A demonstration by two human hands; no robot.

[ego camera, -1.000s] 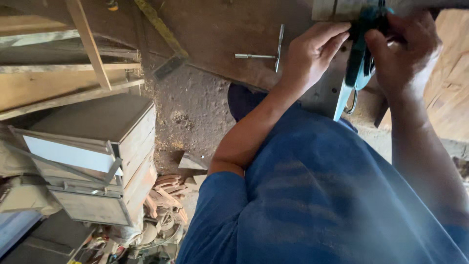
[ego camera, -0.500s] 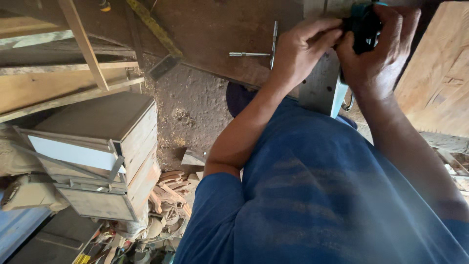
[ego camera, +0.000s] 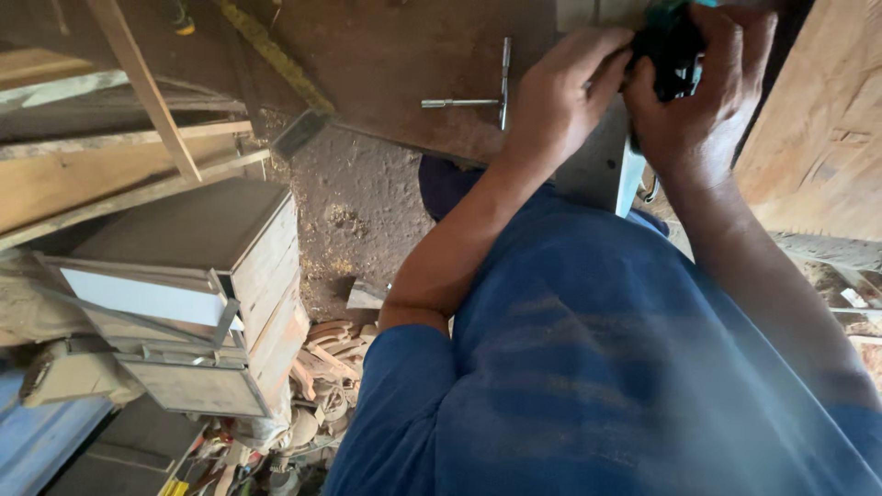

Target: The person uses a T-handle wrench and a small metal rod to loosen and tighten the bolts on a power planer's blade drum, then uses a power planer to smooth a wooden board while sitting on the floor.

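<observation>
Closest to the viewer is the person's blue shirt (ego camera: pixel 625 386), filling the lower right, with both forearms running up and away from it toward the top edge. To the lower left a stack of worn wooden drawers (ego camera: pixel 184 303) stands on the dusty floor, with scraps and offcuts heaped at its foot. Farther out the two hands meet over a dark tool with teal handles (ego camera: pixel 675 50), which sits at the very top of the view, above a pale upright metal piece (ego camera: pixel 602 165). The right hand (ego camera: pixel 703 110) is wrapped around the tool's dark body, fingers curled shut on it; the left hand (ego camera: pixel 565 92) comes in from the side, its fingertips bent and pressing against the same tool, though I cannot tell whether they truly grip it. A teal leg of the tool hangs down below the right hand, so its long axis runs roughly up and down in the view. Just left of the left hand a metal T-handled wrench (ego camera: pixel 487 92) lies untouched on the brown board (ego camera: pixel 395 64), nearer that hand than the right.
</observation>
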